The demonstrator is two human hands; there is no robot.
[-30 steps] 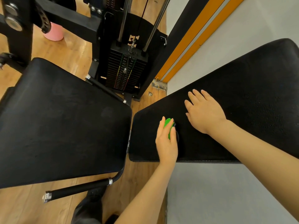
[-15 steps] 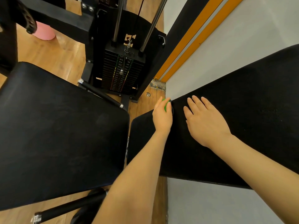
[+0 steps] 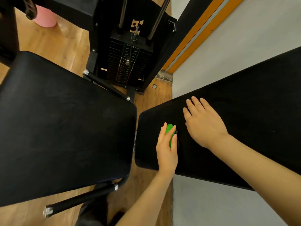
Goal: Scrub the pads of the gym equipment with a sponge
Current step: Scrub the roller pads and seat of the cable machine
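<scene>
A long black back pad (image 3: 244, 115) runs from the centre to the right edge. My left hand (image 3: 167, 149) presses a green sponge (image 3: 169, 130) flat on the pad's left end, fingers over it so only part of the sponge shows. My right hand (image 3: 203, 123) lies flat on the same pad just to the right of the sponge, fingers spread, holding nothing. A wide black seat pad (image 3: 65, 128) fills the left side, apart from both hands.
A black weight stack (image 3: 128, 62) with guide rods stands behind the pads. Black handle bars (image 3: 81, 199) stick out under the seat pad. A pink cylinder (image 3: 46, 17) stands on the wooden floor (image 3: 57, 44) at top left. A grey wall (image 3: 236, 46) with an orange stripe lies to the right.
My left hand with the sponge slid from the middle of the pad up to its far edge, then back down toward the near edge. My right hand stayed flat in place.
</scene>
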